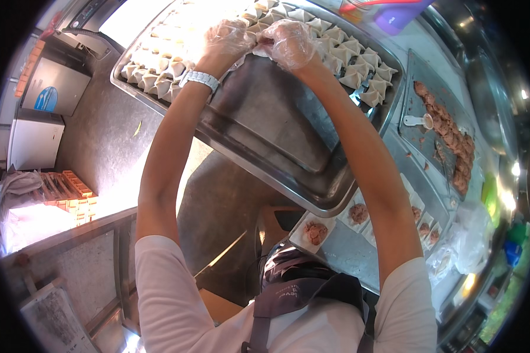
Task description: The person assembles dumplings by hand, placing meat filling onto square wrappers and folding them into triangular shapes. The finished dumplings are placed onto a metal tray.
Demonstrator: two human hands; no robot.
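Note:
Both my hands wear clear plastic gloves and meet over the far part of a large metal tray (265, 165). My left hand (230, 39) and my right hand (289, 43) pinch a dumpling (261, 49) between them, its dough wrapper partly hidden by the fingers. Rows of folded dumplings (355, 73) cover the far and right parts of the tray, and more dumplings (152, 81) stand at its left, some washed out by glare. Below my right arm, square wrappers topped with minced filling (314, 233) lie on a metal surface (351, 256).
At the right, another metal tray (413, 84) holds a long strip of portioned meat filling (446, 128) and a small white scoop (418, 121). A purple container (395, 20) stands at the top right. A plastic bag (472, 238) lies right of the wrappers. Orange crates (77, 194) sit at the left.

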